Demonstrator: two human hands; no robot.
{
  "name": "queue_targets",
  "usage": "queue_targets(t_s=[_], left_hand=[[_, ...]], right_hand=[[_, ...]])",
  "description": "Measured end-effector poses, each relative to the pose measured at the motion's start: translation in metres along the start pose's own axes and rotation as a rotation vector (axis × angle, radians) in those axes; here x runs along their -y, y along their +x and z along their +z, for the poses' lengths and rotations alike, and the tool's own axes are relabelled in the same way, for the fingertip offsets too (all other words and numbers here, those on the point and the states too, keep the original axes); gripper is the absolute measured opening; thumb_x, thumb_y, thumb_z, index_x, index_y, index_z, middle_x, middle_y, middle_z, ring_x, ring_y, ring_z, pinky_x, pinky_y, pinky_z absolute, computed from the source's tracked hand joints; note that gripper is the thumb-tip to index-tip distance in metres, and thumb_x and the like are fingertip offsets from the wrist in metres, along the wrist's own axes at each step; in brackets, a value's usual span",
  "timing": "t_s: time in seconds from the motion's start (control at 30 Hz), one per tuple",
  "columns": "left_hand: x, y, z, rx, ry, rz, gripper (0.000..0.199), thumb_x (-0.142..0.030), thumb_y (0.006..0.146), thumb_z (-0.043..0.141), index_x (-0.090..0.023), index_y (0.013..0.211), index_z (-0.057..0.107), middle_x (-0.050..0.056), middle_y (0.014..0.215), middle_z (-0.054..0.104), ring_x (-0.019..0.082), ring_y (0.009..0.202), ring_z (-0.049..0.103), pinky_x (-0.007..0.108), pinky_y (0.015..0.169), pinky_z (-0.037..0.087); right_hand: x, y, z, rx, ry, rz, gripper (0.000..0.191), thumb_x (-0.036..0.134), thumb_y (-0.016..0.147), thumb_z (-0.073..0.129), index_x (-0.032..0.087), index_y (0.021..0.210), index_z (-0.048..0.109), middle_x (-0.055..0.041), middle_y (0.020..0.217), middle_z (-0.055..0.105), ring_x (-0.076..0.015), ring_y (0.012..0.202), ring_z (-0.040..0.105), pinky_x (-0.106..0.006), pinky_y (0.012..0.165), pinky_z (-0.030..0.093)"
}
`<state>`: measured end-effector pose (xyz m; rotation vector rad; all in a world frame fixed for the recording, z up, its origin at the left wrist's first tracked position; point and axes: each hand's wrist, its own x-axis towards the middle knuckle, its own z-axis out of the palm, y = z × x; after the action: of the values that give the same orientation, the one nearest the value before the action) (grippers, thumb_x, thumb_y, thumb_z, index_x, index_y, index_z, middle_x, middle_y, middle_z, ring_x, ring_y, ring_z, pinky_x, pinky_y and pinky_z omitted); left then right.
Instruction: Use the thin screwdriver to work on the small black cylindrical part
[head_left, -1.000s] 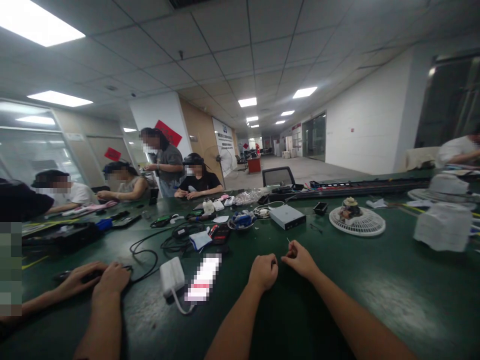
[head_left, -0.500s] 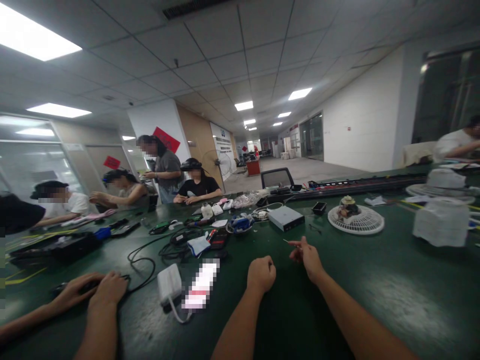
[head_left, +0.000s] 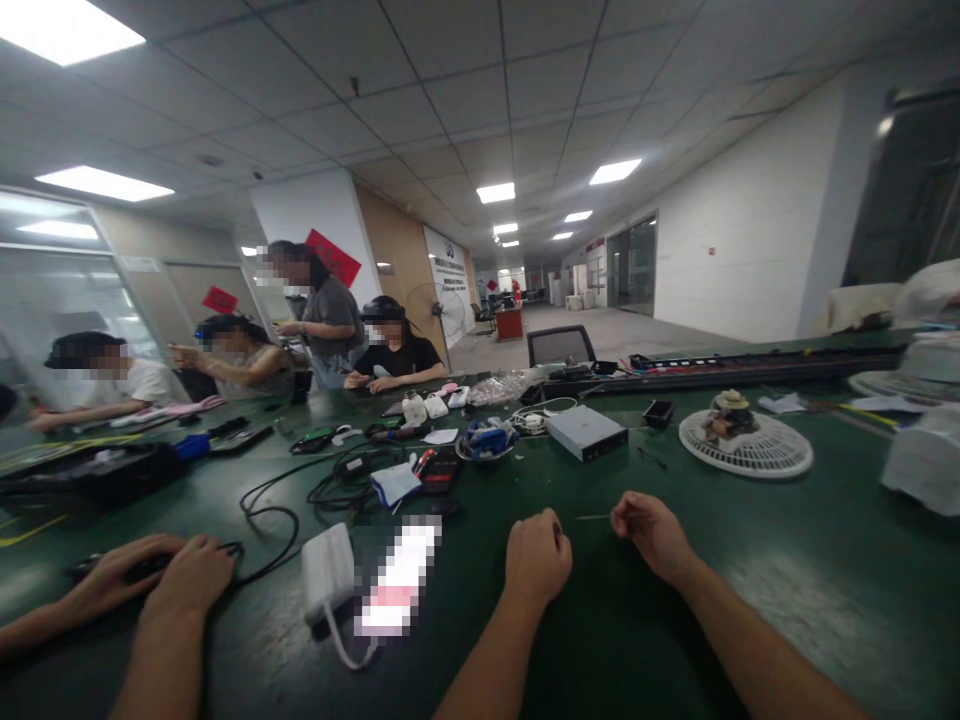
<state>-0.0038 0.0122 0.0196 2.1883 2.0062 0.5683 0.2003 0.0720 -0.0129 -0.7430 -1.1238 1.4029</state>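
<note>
Pale thin pin [head_left: 592,517]: lower middle, pointing left from right hand, above green bench mat [head_left: 825,560].
Right hand [head_left: 651,535]: fingers pressed together, pinching pin.
Left hand [head_left: 538,558]: curled into fist, near pin's tip.
Ahead: silver metal box [head_left: 586,433], beyond both hands.
Lower left: co-worker's hands [head_left: 150,572] on dark corded device [head_left: 82,568].

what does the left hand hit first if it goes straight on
The left hand would probably meet the flat silver box first, though depth is hard to judge here.
</note>
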Motion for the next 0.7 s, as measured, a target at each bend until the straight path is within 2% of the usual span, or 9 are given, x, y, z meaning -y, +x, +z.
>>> queue_targets(t_s=[0.23, 0.37, 0.57, 0.7], left_hand=[[0.005, 0.008, 0.009, -0.011, -0.042, 0.027, 0.019, -0.035, 0.088, 0.054, -0.021, 0.1, 0.058, 0.007, 0.098, 0.069, 0.024, 0.09, 0.063, 0.036, 0.081, 0.044], [0.005, 0.008, 0.013, -0.006, -0.051, 0.063, 0.02, -0.036, 0.086, 0.057, -0.023, 0.101, 0.059, 0.007, 0.097, 0.07, 0.024, 0.086, 0.064, 0.035, 0.075, 0.045], [0.007, 0.012, 0.014, -0.003, -0.06, -0.033, 0.024, -0.042, 0.093, 0.05, -0.022, 0.095, 0.064, 0.005, 0.089, 0.07, 0.021, 0.082, 0.066, 0.031, 0.071, 0.045], [0.007, 0.014, 0.013, -0.009, -0.054, -0.109, 0.024, -0.045, 0.092, 0.054, -0.023, 0.089, 0.065, 0.004, 0.085, 0.07, 0.02, 0.077, 0.065, 0.03, 0.067, 0.044]], right_hand=[[-0.005, 0.003, -0.001, 0.038, -0.055, 0.018, 0.031, 0.045, 0.081, 0.06, 0.02, 0.064, 0.065, -0.0041, 0.058, 0.058, -0.0194, 0.055, 0.054, -0.034, 0.058, 0.04], [-0.005, 0.001, 0.002, 0.092, -0.125, 0.03, 0.03, 0.044, 0.082, 0.063, 0.019, 0.065, 0.065, -0.004, 0.058, 0.06, -0.0189, 0.054, 0.054, -0.033, 0.058, 0.039], [-0.004, 0.0, 0.006, 0.17, -0.249, 0.038, 0.029, 0.044, 0.084, 0.069, 0.018, 0.071, 0.069, -0.0033, 0.059, 0.064, -0.0179, 0.059, 0.054, -0.031, 0.062, 0.039], [-0.005, 0.0, 0.004, 0.165, -0.261, 0.028, 0.034, 0.046, 0.089, 0.061, 0.017, 0.071, 0.069, -0.0037, 0.057, 0.064, -0.0179, 0.057, 0.055, -0.032, 0.063, 0.039]])
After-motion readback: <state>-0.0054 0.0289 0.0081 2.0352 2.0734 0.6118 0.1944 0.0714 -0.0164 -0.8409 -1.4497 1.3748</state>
